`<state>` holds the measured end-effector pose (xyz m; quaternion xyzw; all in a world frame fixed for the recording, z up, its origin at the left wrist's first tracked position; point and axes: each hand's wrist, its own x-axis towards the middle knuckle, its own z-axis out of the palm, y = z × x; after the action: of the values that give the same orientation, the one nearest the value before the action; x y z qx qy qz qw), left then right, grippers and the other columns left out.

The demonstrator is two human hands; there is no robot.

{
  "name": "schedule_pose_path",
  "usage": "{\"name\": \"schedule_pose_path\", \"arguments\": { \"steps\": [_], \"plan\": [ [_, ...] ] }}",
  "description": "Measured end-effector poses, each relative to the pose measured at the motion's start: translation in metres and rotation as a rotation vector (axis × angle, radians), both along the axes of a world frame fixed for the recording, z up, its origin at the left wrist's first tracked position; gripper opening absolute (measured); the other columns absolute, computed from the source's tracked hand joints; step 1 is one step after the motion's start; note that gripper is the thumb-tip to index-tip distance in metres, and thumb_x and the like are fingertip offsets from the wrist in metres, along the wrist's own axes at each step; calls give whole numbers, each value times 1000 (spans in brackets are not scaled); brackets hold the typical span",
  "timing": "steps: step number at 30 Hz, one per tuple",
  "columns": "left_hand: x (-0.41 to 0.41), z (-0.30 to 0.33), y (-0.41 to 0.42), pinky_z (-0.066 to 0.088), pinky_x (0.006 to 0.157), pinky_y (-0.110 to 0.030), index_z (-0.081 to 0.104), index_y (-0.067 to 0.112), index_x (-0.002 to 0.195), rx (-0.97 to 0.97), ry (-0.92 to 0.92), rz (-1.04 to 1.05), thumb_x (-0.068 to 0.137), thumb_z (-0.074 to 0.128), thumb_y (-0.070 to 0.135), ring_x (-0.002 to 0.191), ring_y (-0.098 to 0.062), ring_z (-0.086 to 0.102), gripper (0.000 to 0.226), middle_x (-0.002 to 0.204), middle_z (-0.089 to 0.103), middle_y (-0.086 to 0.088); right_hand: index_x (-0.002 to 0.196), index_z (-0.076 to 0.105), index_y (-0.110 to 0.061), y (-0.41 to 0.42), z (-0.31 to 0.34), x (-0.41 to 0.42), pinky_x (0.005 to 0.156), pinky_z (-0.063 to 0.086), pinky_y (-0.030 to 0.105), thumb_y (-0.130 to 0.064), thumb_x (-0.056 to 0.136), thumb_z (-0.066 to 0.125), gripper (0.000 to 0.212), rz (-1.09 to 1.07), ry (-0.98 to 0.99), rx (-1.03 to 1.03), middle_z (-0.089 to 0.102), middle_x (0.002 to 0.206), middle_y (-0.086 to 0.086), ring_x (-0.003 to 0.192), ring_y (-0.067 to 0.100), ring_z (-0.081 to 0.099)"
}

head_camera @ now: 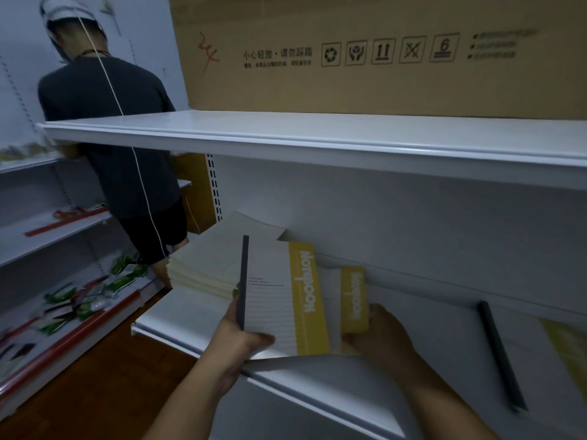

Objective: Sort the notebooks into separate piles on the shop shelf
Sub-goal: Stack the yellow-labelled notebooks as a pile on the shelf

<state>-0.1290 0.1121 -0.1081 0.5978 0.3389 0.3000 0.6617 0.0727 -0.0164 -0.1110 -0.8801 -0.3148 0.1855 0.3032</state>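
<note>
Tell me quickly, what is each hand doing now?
Left hand: grips the large yellow notebook.
Right hand: grips the smaller yellow notebook.

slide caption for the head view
Left hand and right hand each hold a yellow-striped notebook above a white shop shelf.

A white metal shelf board (pixel 286 134) runs across the upper part of the view, and a large brown cardboard box (pixel 365 52) with printed handling symbols stands on it. Behind it is a white back panel (pixel 413 217), and a slotted upright (pixel 216 185) is at its left edge. On the left a person in a dark shirt (pixel 108 131) stands with the back to the camera in front of white shelves with red edge strips (pixel 63 338) that carry green packets (pixel 124 265), above a dark brown floor (pixel 111 392); the light is dim.
</note>
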Motion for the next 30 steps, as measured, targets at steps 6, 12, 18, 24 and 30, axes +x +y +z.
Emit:
{"name": "schedule_pose_path", "arguments": {
  "steps": [6,12,18,24,30],
  "plan": [
    [7,-2,-6,58,68,-31,47,26,124,-39,-15,19,68,60,-28,98,-20,64,78,105,68,-5,106,60,-9,-23,4,23,41,36,18,-3,87,55,20,-129,381,443,61,76,7,57,17,53],
    [13,-2,-12,59,66,-49,46,34,123,-127,-34,12,74,59,-23,100,-29,62,77,112,64,-6,109,60,-14,-50,27,31,36,26,11,3,90,51,27,-219,594,837,59,70,2,45,6,49],
    [25,-2,-22,58,67,-27,51,27,123,-96,-95,2,75,74,1,98,-18,67,60,109,70,0,89,58,-25,-23,9,-9,63,55,28,0,84,64,26,-25,331,626,70,85,3,69,11,67],
    [20,-5,-22,57,69,-22,49,22,121,-29,-21,-22,69,69,-20,95,-13,66,70,105,69,-3,99,59,-27,-5,1,-33,73,47,25,-45,82,64,25,135,-164,268,71,93,-7,91,14,66],
    [2,-1,-12,54,64,-16,46,25,125,19,5,38,71,67,-20,98,-11,63,74,107,67,0,130,42,-19,3,-2,-16,86,45,33,-64,86,43,63,-16,-217,56,62,117,6,110,25,59]
  ]
}}
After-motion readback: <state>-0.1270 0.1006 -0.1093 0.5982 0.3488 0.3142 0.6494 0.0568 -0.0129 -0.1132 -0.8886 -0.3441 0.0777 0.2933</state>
